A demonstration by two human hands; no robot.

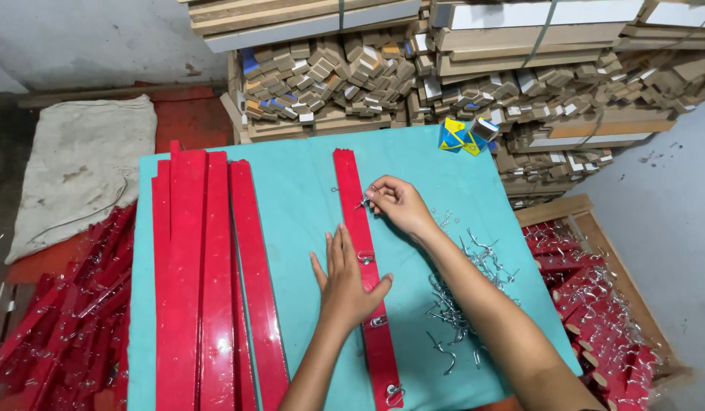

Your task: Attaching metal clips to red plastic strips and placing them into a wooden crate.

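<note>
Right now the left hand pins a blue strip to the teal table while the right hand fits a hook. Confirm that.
Not quite: the strip is red, not blue. The head view shows the left hand flat on it and the right hand pinching a hook.

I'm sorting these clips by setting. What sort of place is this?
Probably a small workshop or assembly area. Bundled wood offcuts are stacked behind a teal table with red strips and loose metal hooks; the right hand holds a hook at one strip.

Glossy red strips (365, 274) on a teal table cover (299, 205), with seemingly silver hooks (467, 297).
</note>
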